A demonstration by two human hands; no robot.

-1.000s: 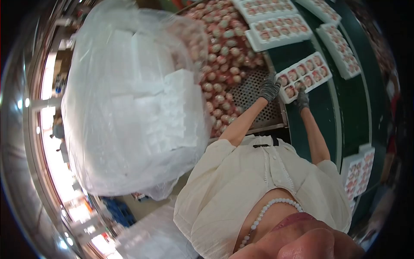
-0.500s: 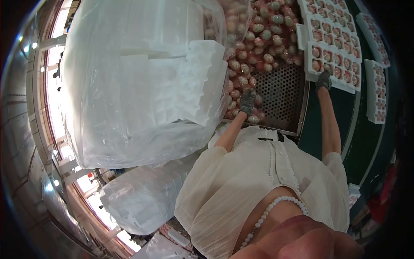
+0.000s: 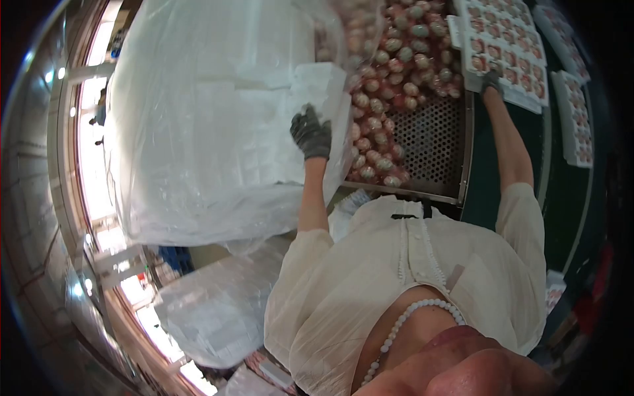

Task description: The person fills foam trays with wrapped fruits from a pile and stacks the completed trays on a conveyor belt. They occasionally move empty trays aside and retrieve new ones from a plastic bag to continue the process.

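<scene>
My left hand (image 3: 311,134), in a dark grey glove, is over the stack of white foam trays (image 3: 254,132), fingers spread and overlapping the tray near the stack's right end. My right hand (image 3: 490,82), gloved too, grips the near edge of a filled foam tray (image 3: 508,58), its fingertips over the front cells. Pinkish and pale egg-shaped pieces sit in rows in that tray. Between my hands, a heap of egg-shaped pieces in clear wrapping (image 3: 380,142) lies in a metal bin with a perforated floor (image 3: 432,142).
Loose clear plastic sheeting (image 3: 198,228) covers the stack. More filled trays (image 3: 573,119) stand on the green belt (image 3: 561,198) at right. A second plastic-wrapped bundle (image 3: 214,310) is at lower left, and windows run along the far left.
My left hand has left the wrapped pieces in the bin and moved left over the foam trays, its fingers spreading. The filled tray at my right hand has shifted farther away with the hand.
</scene>
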